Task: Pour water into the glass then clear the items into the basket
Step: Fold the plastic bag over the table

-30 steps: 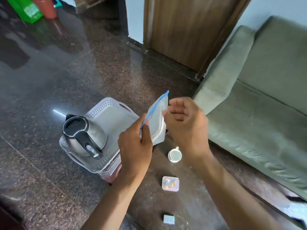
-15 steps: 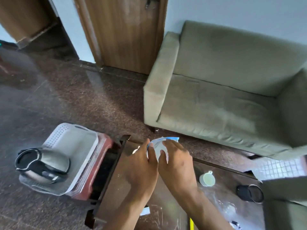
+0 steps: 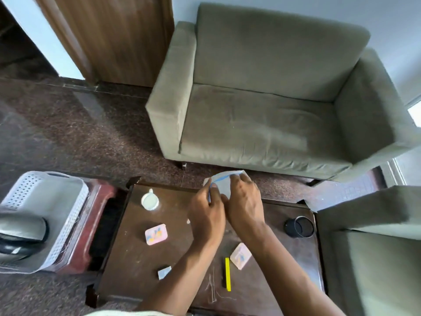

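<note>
Both hands hold a clear zip bag with a blue seal (image 3: pixel 224 179) over the far edge of the dark wooden table (image 3: pixel 127 258). My left hand (image 3: pixel 206 215) pinches its left side, my right hand (image 3: pixel 245 201) grips its right side. A white perforated basket (image 3: pixel 45 190) sits on a red stool at the left, with a steel kettle (image 3: pixel 21 233) lying in it. A clear glass (image 3: pixel 300 226) stands at the table's right end. A white cup (image 3: pixel 149 201) stands near the table's far left corner.
On the table lie two pink coasters (image 3: pixel 156 234) (image 3: pixel 240 258), a yellow stick (image 3: pixel 227 277) and a small grey block (image 3: pixel 164 272). A green sofa (image 3: pixel 262 110) stands beyond the table, and a second seat (image 3: pixel 376 258) at the right.
The view has swung right, from the basket and floor to the table and sofa. Both hands, still holding the bag, have lowered to the table's far edge.
</note>
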Demonstrator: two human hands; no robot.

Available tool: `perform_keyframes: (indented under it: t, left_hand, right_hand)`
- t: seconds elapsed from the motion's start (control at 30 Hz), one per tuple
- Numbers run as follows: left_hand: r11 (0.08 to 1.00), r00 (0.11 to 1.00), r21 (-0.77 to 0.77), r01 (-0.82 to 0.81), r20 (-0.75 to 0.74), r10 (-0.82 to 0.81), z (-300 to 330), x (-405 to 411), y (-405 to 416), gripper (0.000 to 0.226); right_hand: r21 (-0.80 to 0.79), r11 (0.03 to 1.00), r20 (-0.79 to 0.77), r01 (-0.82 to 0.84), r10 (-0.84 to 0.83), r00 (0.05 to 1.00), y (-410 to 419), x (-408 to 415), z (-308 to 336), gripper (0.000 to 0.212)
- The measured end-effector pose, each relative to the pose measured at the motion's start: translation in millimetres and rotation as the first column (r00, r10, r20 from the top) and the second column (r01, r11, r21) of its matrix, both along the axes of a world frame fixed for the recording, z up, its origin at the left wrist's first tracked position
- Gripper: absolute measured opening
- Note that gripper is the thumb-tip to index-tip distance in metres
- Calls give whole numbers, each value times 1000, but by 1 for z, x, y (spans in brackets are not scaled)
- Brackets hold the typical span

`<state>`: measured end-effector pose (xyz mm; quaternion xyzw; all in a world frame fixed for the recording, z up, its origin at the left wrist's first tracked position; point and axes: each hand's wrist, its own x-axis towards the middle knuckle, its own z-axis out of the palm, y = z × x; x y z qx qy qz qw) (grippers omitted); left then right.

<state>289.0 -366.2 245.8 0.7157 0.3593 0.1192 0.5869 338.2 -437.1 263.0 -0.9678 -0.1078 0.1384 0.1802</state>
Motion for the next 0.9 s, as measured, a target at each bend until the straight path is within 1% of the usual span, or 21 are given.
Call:
perform_keyframes:
  t: [0.07,0.13,0.3,0.4,0.57,0.7,0.8,0.83,0.9]
  left_hand:
    - [999,1000,-26,20,4,-20,-5,6,-12,34]
    - [999,999,-3,38,-9,-38,-8,10,-22,33]
    - [995,991,12,94,-93,-93,-15,15,-41,36]
    - [993,988,20,119,-105,-116,-17,16,-51,37]
    - [987,987,60,148,-71,-143,-23,14,-65,37]
    - [983,981,59,177,-87,-171,-26,16,-71,41]
    - [988,984,20,155,-94,-153,-26,17,-75,41]
    - [990,986,-1,140,-87,-140,-28,18,-76,40]
    - [995,992,-39,95,-80,-98,-30,19,-76,37]
  right_hand:
    - [6,1000,-5,10,-10,1000,-9,10,-4,38]
    - [11,1000,-20,20,-20,1000,-18,20,-9,37]
    - [-3,1000,-104,25,-25,994,-35,32,-16,27]
    - [4,998,-153,63,-61,986,-44,37,-23,26]
    - [25,989,-213,145,-136,967,-60,43,-35,39]
    - [42,982,-245,184,-168,955,-72,44,-43,49]
    - [57,974,-202,220,-204,958,-79,42,-47,52]
    - [71,970,-165,231,-217,962,-81,39,-48,53]
    - [89,967,-35,237,-235,971,-85,32,-49,48]
